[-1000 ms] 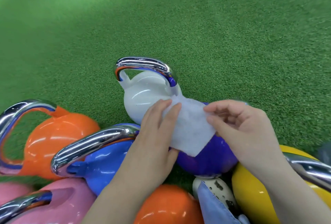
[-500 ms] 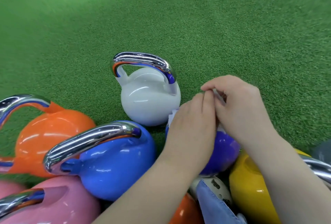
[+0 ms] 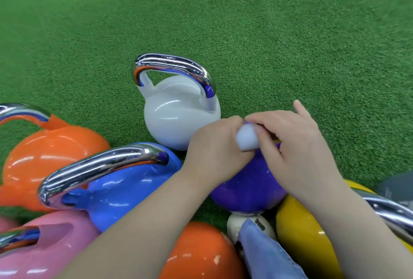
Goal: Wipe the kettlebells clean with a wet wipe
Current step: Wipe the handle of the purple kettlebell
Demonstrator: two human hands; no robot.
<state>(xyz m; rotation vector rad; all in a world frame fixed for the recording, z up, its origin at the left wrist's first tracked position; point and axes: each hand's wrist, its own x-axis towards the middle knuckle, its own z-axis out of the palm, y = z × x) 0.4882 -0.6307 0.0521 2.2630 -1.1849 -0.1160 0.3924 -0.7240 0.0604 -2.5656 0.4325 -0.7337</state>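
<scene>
A folded white wet wipe (image 3: 247, 138) sits between my two hands, just above a purple kettlebell (image 3: 248, 189). My left hand (image 3: 215, 147) grips the wipe from the left with curled fingers. My right hand (image 3: 295, 144) pinches it from the right, little finger raised. A white kettlebell (image 3: 176, 118) with a chrome handle stands upright on the turf just left of my hands. The purple kettlebell's handle is hidden behind my hands.
Several kettlebells crowd the near edge: orange (image 3: 49, 158) at left, blue (image 3: 116, 187) with a chrome handle, pink (image 3: 44, 254), a second orange (image 3: 201, 254), yellow (image 3: 299, 234) at right. Blue denim (image 3: 266, 254) and a worn shoe (image 3: 252, 227) lie below. Green turf (image 3: 245, 21) stretches beyond.
The wipe was spread flat between my hands a second ago. Both hands have since drawn together and folded it into a small wad above the purple kettlebell.
</scene>
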